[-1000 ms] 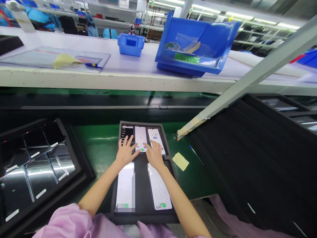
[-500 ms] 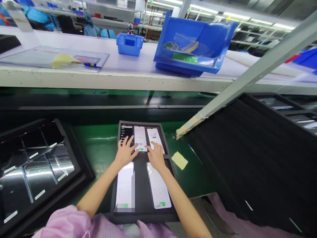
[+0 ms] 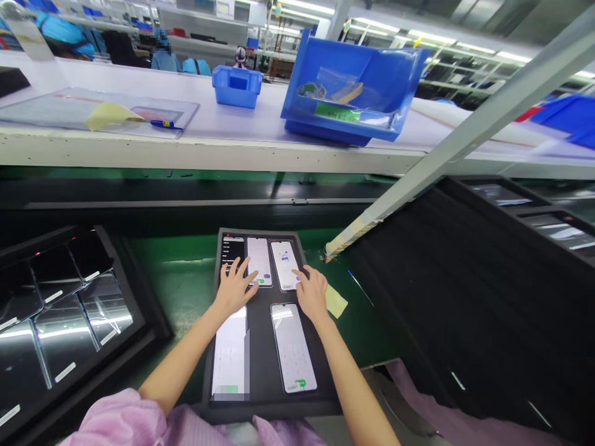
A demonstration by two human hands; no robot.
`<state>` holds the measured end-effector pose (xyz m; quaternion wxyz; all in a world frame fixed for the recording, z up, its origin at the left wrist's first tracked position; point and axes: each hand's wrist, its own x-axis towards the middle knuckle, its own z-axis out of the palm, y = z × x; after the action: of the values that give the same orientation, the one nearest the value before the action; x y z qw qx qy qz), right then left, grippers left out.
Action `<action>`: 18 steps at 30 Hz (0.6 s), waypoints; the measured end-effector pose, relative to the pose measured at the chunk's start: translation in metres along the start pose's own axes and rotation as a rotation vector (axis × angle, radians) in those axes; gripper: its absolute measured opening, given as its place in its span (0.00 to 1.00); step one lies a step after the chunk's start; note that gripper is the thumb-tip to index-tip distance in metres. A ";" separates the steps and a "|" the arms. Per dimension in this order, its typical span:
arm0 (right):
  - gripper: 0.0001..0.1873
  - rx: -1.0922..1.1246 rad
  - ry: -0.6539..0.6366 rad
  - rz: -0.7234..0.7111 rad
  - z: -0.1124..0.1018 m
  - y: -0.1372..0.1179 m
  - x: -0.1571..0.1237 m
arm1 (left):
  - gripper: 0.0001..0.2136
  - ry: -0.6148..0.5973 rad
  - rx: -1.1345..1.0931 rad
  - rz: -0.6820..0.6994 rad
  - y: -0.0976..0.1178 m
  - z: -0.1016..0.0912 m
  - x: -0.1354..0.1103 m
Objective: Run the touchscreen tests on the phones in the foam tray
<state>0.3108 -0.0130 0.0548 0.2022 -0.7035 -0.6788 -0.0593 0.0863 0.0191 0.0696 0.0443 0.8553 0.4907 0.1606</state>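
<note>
A black foam tray [image 3: 263, 378] lies in front of me with several lit smartphones in its slots. My left hand [image 3: 232, 288] is open, fingers spread over the dark-screened phone [image 3: 232, 248] at upper left and the lower part of the upper middle phone [image 3: 258, 254]. My right hand [image 3: 312, 292] holds nothing; its index finger reaches the lower right of the upper right phone [image 3: 283, 263]. Nearer me lie a white-screened phone [image 3: 230, 347], partly under a blurred patch, and another phone [image 3: 295, 353] showing a keypad-like screen with a green button.
To the left is another tray of dark phones [image 3: 60, 316]. A yellow paper [image 3: 335, 302] and a thin blue stick [image 3: 360, 288] lie right of my tray. A slanted pole [image 3: 418, 161] rises beside a black sheet [image 3: 418, 297]. Blue bins [image 3: 346, 87] stand on the shelf ahead.
My right hand has shifted right, from between the upper middle and right phones to the right phone's lower edge. My left hand stays put. The view has moved slightly.
</note>
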 end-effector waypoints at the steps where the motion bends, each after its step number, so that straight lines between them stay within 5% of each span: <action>1: 0.21 0.000 0.006 0.019 -0.001 0.008 -0.001 | 0.16 -0.002 -0.003 0.021 0.004 0.001 0.003; 9: 0.20 0.034 0.006 0.019 -0.001 0.025 -0.010 | 0.17 -0.070 -0.043 0.210 0.046 0.005 0.035; 18: 0.18 0.064 0.008 0.026 0.004 0.024 -0.005 | 0.16 -0.033 -0.009 0.175 0.046 0.008 0.037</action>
<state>0.3332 -0.0163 0.0440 0.2281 -0.7053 -0.6702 -0.0378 0.1440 0.0282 0.0812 0.0422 0.8973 0.4124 0.1520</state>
